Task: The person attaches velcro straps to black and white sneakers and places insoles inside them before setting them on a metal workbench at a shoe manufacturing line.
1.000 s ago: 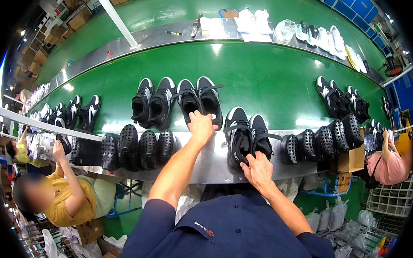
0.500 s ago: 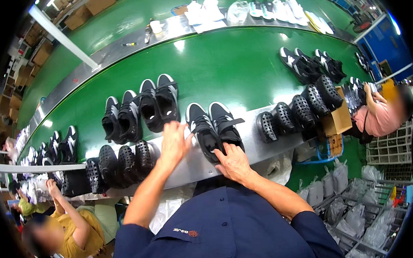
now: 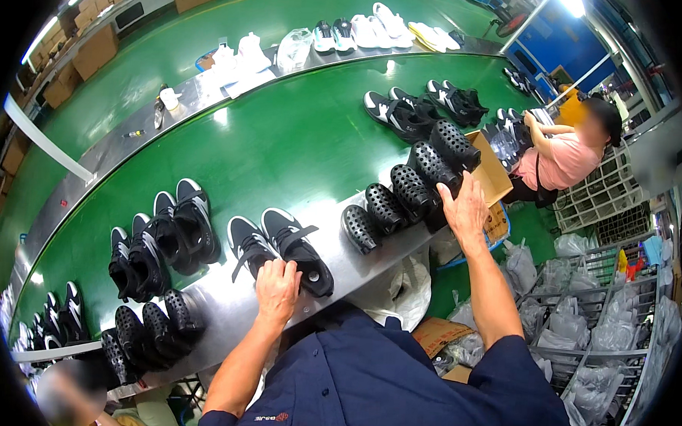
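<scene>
A pair of black-and-white sneakers stands before me on the metal ledge, straps loose at their sides. My left hand (image 3: 278,290) is closed at the collar of the left sneaker (image 3: 245,239), its fingertips partly hidden. Beside it, the right sneaker (image 3: 292,241) has its opening towards me. My right hand (image 3: 464,207) is stretched out to the right, fingers apart, beside a row of black perforated shoe forms (image 3: 413,192). The thumb is close to one form; whether it touches cannot be seen.
More sneakers (image 3: 184,225) and perforated forms (image 3: 153,327) stand at left. Another sneaker group (image 3: 398,116) is farther right. A cardboard box (image 3: 489,166) borders the forms, with a co-worker in pink (image 3: 564,162) beyond. Bagged items fill a rack (image 3: 579,338).
My right hand has left the right sneaker and reached out to the perforated forms. My left hand has come onto the left sneaker. The view has swung to the right.
</scene>
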Tool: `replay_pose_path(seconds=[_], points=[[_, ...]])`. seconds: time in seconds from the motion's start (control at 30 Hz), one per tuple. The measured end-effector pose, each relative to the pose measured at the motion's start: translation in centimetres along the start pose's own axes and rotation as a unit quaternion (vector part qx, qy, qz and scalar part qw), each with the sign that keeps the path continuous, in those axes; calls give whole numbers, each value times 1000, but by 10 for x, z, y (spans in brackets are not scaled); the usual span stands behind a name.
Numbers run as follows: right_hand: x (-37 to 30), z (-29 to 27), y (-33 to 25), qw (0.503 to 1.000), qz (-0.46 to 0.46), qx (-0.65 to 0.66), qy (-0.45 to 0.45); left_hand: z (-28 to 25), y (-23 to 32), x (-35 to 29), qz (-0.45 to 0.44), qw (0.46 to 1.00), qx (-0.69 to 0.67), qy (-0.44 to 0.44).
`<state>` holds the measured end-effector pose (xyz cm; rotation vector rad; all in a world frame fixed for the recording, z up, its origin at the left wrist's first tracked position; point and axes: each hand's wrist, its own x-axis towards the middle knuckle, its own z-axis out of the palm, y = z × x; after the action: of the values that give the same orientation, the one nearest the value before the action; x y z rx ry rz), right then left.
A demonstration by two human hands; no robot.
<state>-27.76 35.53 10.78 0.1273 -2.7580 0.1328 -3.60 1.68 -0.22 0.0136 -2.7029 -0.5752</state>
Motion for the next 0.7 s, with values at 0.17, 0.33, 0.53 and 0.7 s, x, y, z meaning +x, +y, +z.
replay_pose_path(seconds=[0.17, 0.33, 0.53, 0.7], points=[[31, 29, 15, 989, -75, -119, -42, 3, 2, 2, 11, 999, -25, 24], [22, -14, -2, 986, -150, -73, -10, -3, -4, 9, -61, 993, -76, 60], [-79, -70, -95, 864, -149, 214, -431, 9, -42, 16, -89, 980, -177, -13], [-122, -37, -140, 838, -183, 175, -483, 2, -43, 38, -149, 955, -220, -129]])
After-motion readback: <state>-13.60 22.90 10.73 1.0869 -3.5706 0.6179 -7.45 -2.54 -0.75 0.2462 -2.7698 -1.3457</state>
